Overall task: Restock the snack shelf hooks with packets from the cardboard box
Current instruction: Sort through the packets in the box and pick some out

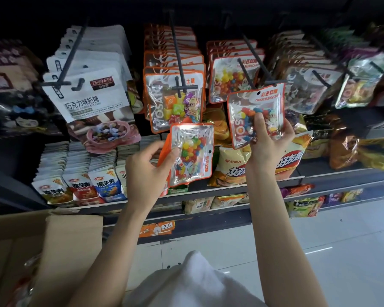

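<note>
Mid-restock, hanging step: my right hand (pixel 269 138) pinches a clear-fronted, orange-edged glossy plastic packet of coloured jelly beans (pixel 256 114) by its lower half, thumb on the front, fingers curled behind, holding it upright with the punched hole at its top just below the tip of the black metal peg hook (pixel 256 60) that carries the same bean packets. It is not on the hook yet. My left hand (pixel 145 169) grips a second identical bean packet (pixel 192 154), upside down and slightly tilted, low in front of the shelf edge, waiting its turn. The brown corrugated cardboard box (pixel 42 251) sits bottom left, flaps open; its contents are too blurred to read. Next move, as I judge it: lift the right packet, line the small hole up with the hook tip and slide it back, clearing the crossbar ticket holder at the front. Then flip the left packet upright and repeat. The film is slick and crinkly, and the beans shift the weight low, so the top edge will flop; holding nearer the hole would help aim. Neighbouring hook (pixel 177 63) holds orange-edged packets of square sweets (pixel 175 103); the white paper-look pouches of chocolate candy (pixel 87 98) hang further left.
</note>
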`<state>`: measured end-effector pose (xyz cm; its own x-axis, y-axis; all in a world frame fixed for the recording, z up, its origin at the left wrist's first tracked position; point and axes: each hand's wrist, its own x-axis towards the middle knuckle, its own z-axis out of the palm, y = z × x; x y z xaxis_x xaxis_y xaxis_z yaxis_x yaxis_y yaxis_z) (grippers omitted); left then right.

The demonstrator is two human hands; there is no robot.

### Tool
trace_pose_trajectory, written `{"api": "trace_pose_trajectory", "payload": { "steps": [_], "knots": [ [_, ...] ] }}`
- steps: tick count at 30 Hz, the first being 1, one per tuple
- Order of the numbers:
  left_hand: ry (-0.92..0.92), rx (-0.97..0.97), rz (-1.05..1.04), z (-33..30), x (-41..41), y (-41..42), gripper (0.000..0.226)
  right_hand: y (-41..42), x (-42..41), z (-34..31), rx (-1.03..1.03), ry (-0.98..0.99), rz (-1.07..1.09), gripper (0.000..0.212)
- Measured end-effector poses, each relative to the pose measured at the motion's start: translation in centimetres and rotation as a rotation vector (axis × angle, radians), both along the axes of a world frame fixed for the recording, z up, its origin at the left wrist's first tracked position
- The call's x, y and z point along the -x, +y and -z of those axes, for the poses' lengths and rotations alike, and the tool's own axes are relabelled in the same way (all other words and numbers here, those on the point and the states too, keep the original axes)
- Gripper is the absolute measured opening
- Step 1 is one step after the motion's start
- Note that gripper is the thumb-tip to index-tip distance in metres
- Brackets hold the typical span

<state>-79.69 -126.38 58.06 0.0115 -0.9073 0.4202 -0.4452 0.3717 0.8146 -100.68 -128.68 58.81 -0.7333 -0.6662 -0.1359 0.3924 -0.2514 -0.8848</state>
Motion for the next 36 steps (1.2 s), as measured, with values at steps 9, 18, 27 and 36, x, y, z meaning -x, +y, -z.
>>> {"api": "trace_pose_trajectory", "payload": {
  "steps": [9,18,27,36],
  "knots": [
    [0.008,-0.020,-0.004,0.1,-0.3,0.0,0.024,-3.0,0.3,-0.2,-0.055,0.048,0.037,0.064],
    [0.087,-0.133,0.013,-0.7,-0.6,0.1,0.010,-7.6,0.1,-1.4,-0.317,0.327,-0.064,0.073],
    [0.321,-0.332,0.118,-2.6,2.6,0.3,0.018,3.4,-0.2,-1.3,-0.136,0.997,-0.652,0.084],
    [0.618,-0.365,0.004,-3.1,7.5,2.4,0.019,6.7,4.4,0.1,-0.164,0.228,-0.675,0.016]
  ]
}}
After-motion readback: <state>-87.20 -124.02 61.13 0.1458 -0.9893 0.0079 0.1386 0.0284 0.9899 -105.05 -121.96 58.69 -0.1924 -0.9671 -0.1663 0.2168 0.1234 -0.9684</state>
